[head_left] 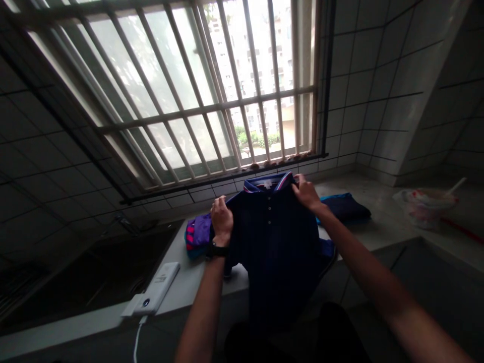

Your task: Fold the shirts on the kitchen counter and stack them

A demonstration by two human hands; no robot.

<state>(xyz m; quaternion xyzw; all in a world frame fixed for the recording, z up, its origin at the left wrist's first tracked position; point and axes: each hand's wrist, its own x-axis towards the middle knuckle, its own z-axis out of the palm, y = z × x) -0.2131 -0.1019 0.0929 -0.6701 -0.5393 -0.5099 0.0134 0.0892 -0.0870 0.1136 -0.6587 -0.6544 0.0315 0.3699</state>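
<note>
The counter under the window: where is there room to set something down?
On the counter, one free patch lies between the dark folded clothes and the plastic bag; another between the white device and the purple folded clothes. The middle is crowded: left hand and right hand hold the dark shirt there.

The counter (191,277) bears folded clothes (342,207), a white device (163,285), a bag (421,209).

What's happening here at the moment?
A person holds up a navy polo shirt by the shoulder areas, collar upward, with the left hand and right hand. Its lower part hangs in front of the counter. Purple clothing lies beside the left hand, folded dark clothing beyond the right forearm. A white device sits left.
</note>
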